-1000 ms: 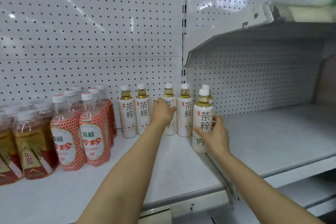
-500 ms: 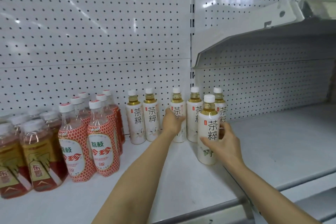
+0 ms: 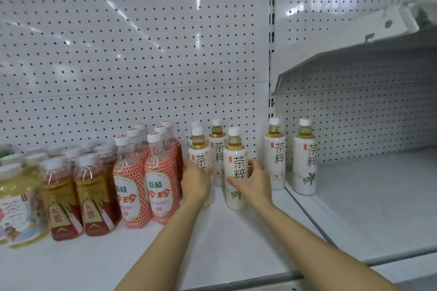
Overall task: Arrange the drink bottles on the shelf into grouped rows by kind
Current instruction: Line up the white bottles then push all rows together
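Several white-label tea bottles stand on the white shelf [image 3: 236, 243]. My left hand [image 3: 196, 182] is wrapped around one white tea bottle [image 3: 199, 149] in front of another. My right hand [image 3: 255, 182] grips a second white tea bottle [image 3: 235, 168] just to its right. One more white bottle [image 3: 217, 146] stands behind them. Two others [image 3: 275, 153] [image 3: 305, 158] stand apart further right. To the left are the red honeycomb-label bottles [image 3: 160, 186], then the dark amber tea bottles [image 3: 94, 196].
A large yellow-green bottle [image 3: 16, 201] sits at the far left edge. The pegboard back wall [image 3: 142, 54] rises behind the rows. An upper shelf [image 3: 378, 49] overhangs on the right. A seam [image 3: 305, 215] divides the two shelf sections.
Both hands have slid their white tea bottles leftward, next to the red honeycomb bottles. Two white bottles are left standing apart on the right. The camera view has shifted right.
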